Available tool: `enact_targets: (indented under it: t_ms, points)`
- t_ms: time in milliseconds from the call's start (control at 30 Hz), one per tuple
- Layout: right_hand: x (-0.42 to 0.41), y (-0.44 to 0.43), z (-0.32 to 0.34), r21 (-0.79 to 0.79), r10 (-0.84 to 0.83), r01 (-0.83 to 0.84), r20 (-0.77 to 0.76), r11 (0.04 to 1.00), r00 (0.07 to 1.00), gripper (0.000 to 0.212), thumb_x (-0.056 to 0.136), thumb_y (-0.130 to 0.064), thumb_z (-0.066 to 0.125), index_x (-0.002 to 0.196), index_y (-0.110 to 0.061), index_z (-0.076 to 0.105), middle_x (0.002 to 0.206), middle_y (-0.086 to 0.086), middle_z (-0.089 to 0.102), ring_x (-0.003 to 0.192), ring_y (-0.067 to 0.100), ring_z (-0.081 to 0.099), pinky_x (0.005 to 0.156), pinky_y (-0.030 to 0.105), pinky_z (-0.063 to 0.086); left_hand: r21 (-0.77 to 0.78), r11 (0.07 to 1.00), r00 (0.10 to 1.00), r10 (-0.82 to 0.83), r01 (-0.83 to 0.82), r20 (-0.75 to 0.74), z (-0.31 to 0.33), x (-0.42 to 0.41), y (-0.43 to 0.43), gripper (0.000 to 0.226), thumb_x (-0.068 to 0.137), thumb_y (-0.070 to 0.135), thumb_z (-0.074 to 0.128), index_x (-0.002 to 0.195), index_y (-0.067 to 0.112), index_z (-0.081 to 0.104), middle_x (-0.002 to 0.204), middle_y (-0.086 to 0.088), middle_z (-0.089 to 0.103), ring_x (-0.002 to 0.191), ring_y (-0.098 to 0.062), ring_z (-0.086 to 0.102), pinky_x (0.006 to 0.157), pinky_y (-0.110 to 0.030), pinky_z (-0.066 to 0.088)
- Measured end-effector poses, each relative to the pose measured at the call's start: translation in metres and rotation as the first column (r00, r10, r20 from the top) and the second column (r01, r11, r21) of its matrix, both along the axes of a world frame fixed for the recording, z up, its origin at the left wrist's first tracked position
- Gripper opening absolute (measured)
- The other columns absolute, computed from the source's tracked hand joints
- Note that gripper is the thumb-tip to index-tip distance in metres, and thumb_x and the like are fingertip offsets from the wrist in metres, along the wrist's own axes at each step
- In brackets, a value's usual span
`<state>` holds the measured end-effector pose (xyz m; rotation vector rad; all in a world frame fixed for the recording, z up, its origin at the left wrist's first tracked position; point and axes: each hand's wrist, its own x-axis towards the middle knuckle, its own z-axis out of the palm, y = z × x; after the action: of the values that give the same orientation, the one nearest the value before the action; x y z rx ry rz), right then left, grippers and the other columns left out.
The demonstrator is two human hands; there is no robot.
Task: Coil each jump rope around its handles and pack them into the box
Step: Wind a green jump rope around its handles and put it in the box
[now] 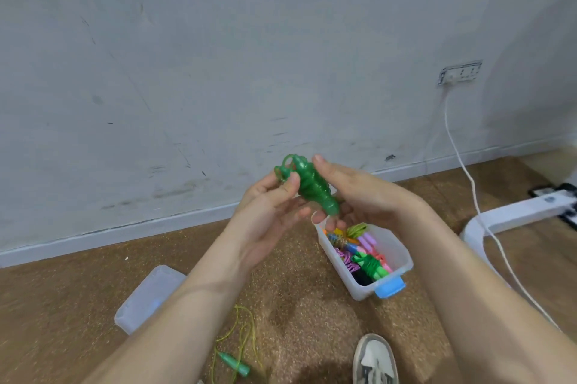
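A green jump rope (313,187), its cord coiled tightly round its handles, is held up in front of me above the floor. My left hand (271,215) pinches a loose loop of cord at the bundle's upper left end. My right hand (352,193) grips the bundle from the right, its fingers curled under the lower end. Just below stands a clear plastic box (395,246) with a blue latch, holding several coiled ropes in green, pink, purple and orange. Another rope with a yellow-green cord and a green handle (235,365) lies loose on the floor.
The box's clear lid (146,299) lies on the brown carpet at the left. My shoe (374,358) shows at the bottom. A white cable (468,177) runs from a wall socket down past a white furniture leg (512,215) at the right. A grey wall is ahead.
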<state>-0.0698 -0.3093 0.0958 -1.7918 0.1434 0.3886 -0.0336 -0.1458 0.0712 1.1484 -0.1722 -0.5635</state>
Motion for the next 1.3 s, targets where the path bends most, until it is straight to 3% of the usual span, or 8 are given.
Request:
enact_targets:
  t_ms: [233,333,500,667,900,1067,1200,1300]
  points:
    - [0.010,-0.076,-0.039,-0.315,-0.034,0.039,0.021,0.948,0.999,0.018,0.090,-0.029,0.066,0.103,-0.015,0.064,0.090,0.009,0.069,0.073,0.015,0.071,0.084,0.037,0.058,0.034,0.999,0.974,-0.027,0.035,-0.227,-0.050,0.007,-0.060,0.015,0.091,0.027,0.060,0.104,0.023,0.064,0.100,-0.004,0.073,0.091,-0.022,0.071,0.074,-0.030,0.052]
    - [0.001,-0.109,-0.071,-0.283,-0.021,0.002,-0.064,0.959,0.998,0.023,0.091,-0.026,0.065,0.106,-0.009,0.066,0.094,0.015,0.070,0.074,0.018,0.069,0.075,0.033,0.059,0.082,0.983,0.958,-0.141,0.166,-0.249,-0.084,0.013,-0.079,0.029,0.080,0.023,0.069,0.107,0.020,0.062,0.104,-0.006,0.072,0.094,-0.023,0.069,0.082,-0.034,0.050]
    - [-0.009,-0.123,-0.167,-0.171,-0.102,0.073,-0.167,0.983,0.981,0.018,0.090,-0.028,0.067,0.091,-0.010,0.071,0.060,-0.004,0.055,0.053,0.007,0.048,0.053,0.022,0.038,0.306,0.934,0.965,-0.114,0.185,-0.236,-0.154,0.037,-0.102,0.018,0.081,0.006,0.071,0.098,0.006,0.066,0.088,-0.008,0.071,0.070,-0.013,0.066,0.056,-0.019,0.049]
    - [0.012,-0.119,-0.243,-0.263,-0.147,0.112,-0.118,0.958,0.982,0.024,0.083,-0.021,0.075,0.096,-0.003,0.068,0.061,-0.002,0.045,0.056,0.011,0.041,0.060,0.026,0.034,0.546,0.826,0.987,-0.079,0.142,-0.137,-0.219,0.062,-0.115,0.028,0.077,0.008,0.077,0.102,0.011,0.065,0.080,-0.010,0.067,0.065,-0.014,0.065,0.061,-0.023,0.051]
    - [0.040,-0.121,-0.325,-0.529,-0.187,0.085,-0.142,0.845,0.972,0.025,0.083,-0.030,0.070,0.095,-0.014,0.055,0.075,-0.003,0.054,0.075,0.020,0.055,0.061,0.031,0.040,0.880,0.475,0.905,-0.367,-0.016,0.214,-0.291,0.090,-0.154,0.018,0.076,0.027,0.076,0.079,0.025,0.058,0.074,0.004,0.061,0.071,-0.015,0.059,0.062,-0.029,0.045]
    - [0.050,-0.120,-0.373,-0.707,-0.145,-0.070,-0.240,0.704,0.960,0.032,0.084,-0.040,0.060,0.063,-0.022,0.045,0.061,-0.005,0.048,0.069,0.020,0.049,0.062,0.029,0.034,0.979,0.147,0.676,-0.707,-0.144,0.206,-0.322,0.092,-0.177,0.010,0.087,0.032,0.062,0.083,0.024,0.062,0.085,0.003,0.064,0.090,-0.020,0.058,0.082,-0.036,0.035]
    - [0.061,-0.107,-0.395,-0.803,-0.154,-0.197,-0.336,0.563,0.929,0.024,0.086,-0.033,0.056,0.065,-0.024,0.047,0.069,-0.007,0.054,0.079,0.022,0.054,0.092,0.041,0.043,0.947,-0.120,0.573,-0.816,-0.298,0.077,-0.343,0.089,-0.185,0.009,0.086,0.021,0.058,0.080,0.024,0.064,0.065,0.007,0.049,0.097,-0.023,0.055,0.092,-0.049,0.017]
    - [0.064,-0.104,-0.398,-0.833,-0.122,-0.193,-0.295,0.519,0.948,0.011,0.090,-0.027,0.055,0.080,-0.023,0.056,0.095,0.000,0.065,0.097,0.027,0.060,0.091,0.041,0.047,0.935,-0.214,0.544,-0.838,-0.283,-0.027,-0.345,0.092,-0.187,0.014,0.085,0.016,0.055,0.085,0.026,0.065,0.088,0.003,0.057,0.119,-0.029,0.039,0.101,-0.060,0.014]
